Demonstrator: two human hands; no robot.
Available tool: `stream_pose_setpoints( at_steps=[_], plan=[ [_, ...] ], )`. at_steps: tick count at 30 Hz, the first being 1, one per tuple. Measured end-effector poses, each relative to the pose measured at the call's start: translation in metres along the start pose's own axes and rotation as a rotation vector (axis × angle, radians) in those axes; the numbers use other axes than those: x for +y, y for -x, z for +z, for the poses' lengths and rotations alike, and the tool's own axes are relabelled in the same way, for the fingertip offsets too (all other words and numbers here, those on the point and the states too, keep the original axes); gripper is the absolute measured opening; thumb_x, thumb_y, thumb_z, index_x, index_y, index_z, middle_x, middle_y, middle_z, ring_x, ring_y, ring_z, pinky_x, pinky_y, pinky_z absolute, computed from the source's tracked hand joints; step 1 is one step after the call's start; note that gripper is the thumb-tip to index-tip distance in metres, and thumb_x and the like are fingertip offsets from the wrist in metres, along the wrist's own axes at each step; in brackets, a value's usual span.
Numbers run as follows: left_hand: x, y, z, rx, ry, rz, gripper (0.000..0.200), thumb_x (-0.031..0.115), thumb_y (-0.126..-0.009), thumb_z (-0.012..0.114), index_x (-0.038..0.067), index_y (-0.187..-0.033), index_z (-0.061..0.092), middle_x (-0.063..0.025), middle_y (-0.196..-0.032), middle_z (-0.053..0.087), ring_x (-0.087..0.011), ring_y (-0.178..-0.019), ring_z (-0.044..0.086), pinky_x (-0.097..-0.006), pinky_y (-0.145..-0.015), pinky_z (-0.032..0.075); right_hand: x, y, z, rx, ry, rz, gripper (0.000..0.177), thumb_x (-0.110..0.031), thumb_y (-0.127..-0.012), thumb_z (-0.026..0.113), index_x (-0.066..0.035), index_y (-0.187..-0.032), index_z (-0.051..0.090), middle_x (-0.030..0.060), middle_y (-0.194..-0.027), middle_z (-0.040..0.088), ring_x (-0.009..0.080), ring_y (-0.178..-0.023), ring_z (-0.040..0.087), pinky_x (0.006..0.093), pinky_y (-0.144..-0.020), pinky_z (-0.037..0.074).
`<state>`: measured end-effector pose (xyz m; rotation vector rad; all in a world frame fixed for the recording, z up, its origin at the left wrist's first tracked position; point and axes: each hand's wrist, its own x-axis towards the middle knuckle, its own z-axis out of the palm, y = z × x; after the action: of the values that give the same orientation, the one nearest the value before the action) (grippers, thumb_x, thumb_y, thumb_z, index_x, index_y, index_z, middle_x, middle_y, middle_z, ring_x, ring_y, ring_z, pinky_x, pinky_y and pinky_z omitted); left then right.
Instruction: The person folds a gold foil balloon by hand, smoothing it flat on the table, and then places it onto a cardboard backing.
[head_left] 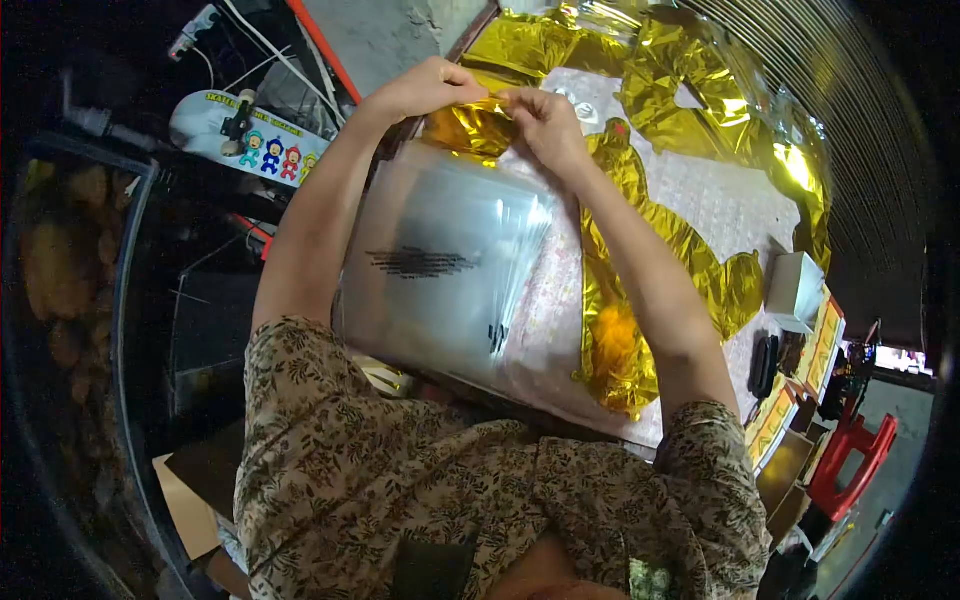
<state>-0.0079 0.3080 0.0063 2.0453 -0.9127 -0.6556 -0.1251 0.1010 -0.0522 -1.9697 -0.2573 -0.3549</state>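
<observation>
My left hand (425, 88) and my right hand (545, 118) meet at the far side of the table, fingers pinched close together. Between them is the edge of a shiny gold foil balloon (468, 132), flat and crinkled, hanging down towards me. Just below it lies a stack of clear plastic bags (430, 310) with black print. Another flat gold foil balloon (690, 250) runs under my right forearm, with a small red mark near its top end. What exactly lies between the fingertips is too small to make out.
More gold foil (700, 120) curves along the table's far right. The table cover (545, 340) is pale and patterned. At the right are a white box (797, 288), a black object (764, 365) and a red plastic chair (850, 465). A skateboard deck (200, 125) with cartoon figures lies left.
</observation>
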Motion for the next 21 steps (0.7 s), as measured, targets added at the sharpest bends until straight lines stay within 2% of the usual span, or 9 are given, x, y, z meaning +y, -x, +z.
stream_pose_setpoints(
  at_steps=[3,4,6,7,11,14,16,19,21],
  plan=[
    [0.003,0.009,-0.004,0.238,0.117,0.126,0.032,0.03,-0.093,0.071,0.001,-0.107,0.076,-0.0052,-0.099,0.074,-0.0104,-0.096,0.064,-0.0259,-0.088,0.05,-0.022,-0.001,0.005,0.188,-0.002,0.265,0.014,-0.012,-0.095,0.071,0.001,-0.091,0.075,-0.0011,-0.076,0.07,0.0054,-0.062,0.054,0.0257,-0.056,0.045],
    [0.002,0.015,-0.008,0.235,0.161,0.125,0.033,0.028,-0.092,0.074,0.0,-0.11,0.075,-0.0057,-0.102,0.073,-0.0107,-0.098,0.064,-0.0262,-0.089,0.05,-0.009,-0.003,0.008,0.197,-0.003,0.263,0.014,-0.012,-0.095,0.071,0.001,-0.091,0.075,-0.0011,-0.076,0.07,0.0054,-0.062,0.054,0.0257,-0.056,0.045],
    [0.003,0.032,-0.011,0.232,0.252,0.117,0.036,0.026,-0.089,0.078,0.0,-0.114,0.073,-0.0066,-0.108,0.072,-0.0115,-0.101,0.063,-0.0267,-0.091,0.05,0.005,-0.004,0.016,0.33,-0.108,0.234,0.019,-0.014,-0.088,0.077,0.005,-0.086,0.072,0.0127,-0.065,0.066,0.0121,-0.057,0.053,0.0333,-0.055,0.046],
    [0.01,0.039,-0.006,0.388,0.047,0.038,0.034,0.015,-0.09,0.076,-0.002,-0.118,0.071,-0.0072,-0.108,0.072,-0.0118,-0.1,0.065,-0.0256,-0.088,0.051,0.005,-0.002,0.016,0.328,-0.131,0.263,0.019,-0.014,-0.088,0.078,0.004,-0.084,0.072,0.0103,-0.063,0.065,0.0108,-0.056,0.051,0.0327,-0.054,0.045],
    [0.009,0.035,-0.003,0.404,0.051,0.033,0.021,0.018,-0.086,0.081,0.0,-0.096,0.075,0.0025,-0.084,0.067,-0.0029,-0.077,0.057,-0.0199,-0.07,0.046,-0.025,0.006,0.012,0.264,-0.144,0.374,0.017,-0.014,-0.087,0.079,0.003,-0.091,0.075,0.0055,-0.068,0.069,0.0083,-0.058,0.053,0.0311,-0.055,0.046],
    [0.008,0.029,0.002,0.459,-0.093,0.041,0.017,0.016,-0.089,0.078,0.001,-0.097,0.077,0.0032,-0.079,0.064,-0.0018,-0.071,0.052,-0.0196,-0.065,0.042,-0.023,0.008,0.013,0.234,-0.187,0.31,0.016,-0.013,-0.087,0.079,0.002,-0.093,0.076,0.0041,-0.071,0.071,0.0072,-0.06,0.055,0.0296,-0.057,0.047],
    [-0.001,0.025,0.005,0.478,-0.087,0.121,0.017,0.014,-0.09,0.077,0.001,-0.099,0.076,0.0026,-0.08,0.066,-0.0022,-0.073,0.055,-0.0193,-0.067,0.044,-0.033,0.007,0.015,0.249,-0.241,0.221,0.016,-0.013,-0.087,0.079,0.002,-0.093,0.076,0.002,-0.074,0.072,0.0061,-0.062,0.056,0.027,-0.057,0.046],
    [-0.012,0.023,0.012,0.488,-0.019,0.179,0.018,0.01,-0.092,0.073,-0.001,-0.105,0.076,0.0009,-0.086,0.07,-0.0033,-0.078,0.06,-0.0192,-0.071,0.048,-0.045,0.011,0.009,0.168,-0.544,0.269,0.014,-0.015,-0.091,0.077,-0.002,-0.096,0.074,-0.0063,-0.068,0.063,0.0004,-0.051,0.042,0.0212,-0.046,0.031],
    [-0.011,0.025,0.015,0.484,0.045,0.158,0.019,0.009,-0.092,0.072,-0.002,-0.108,0.075,-0.0002,-0.091,0.073,-0.004,-0.082,0.062,-0.0193,-0.074,0.05,-0.042,0.011,0.004,0.139,-0.401,0.346,0.017,-0.018,-0.094,0.074,-0.003,-0.1,0.073,-0.0071,-0.068,0.061,0.0002,-0.05,0.041,0.0203,-0.046,0.031]
  ],
)
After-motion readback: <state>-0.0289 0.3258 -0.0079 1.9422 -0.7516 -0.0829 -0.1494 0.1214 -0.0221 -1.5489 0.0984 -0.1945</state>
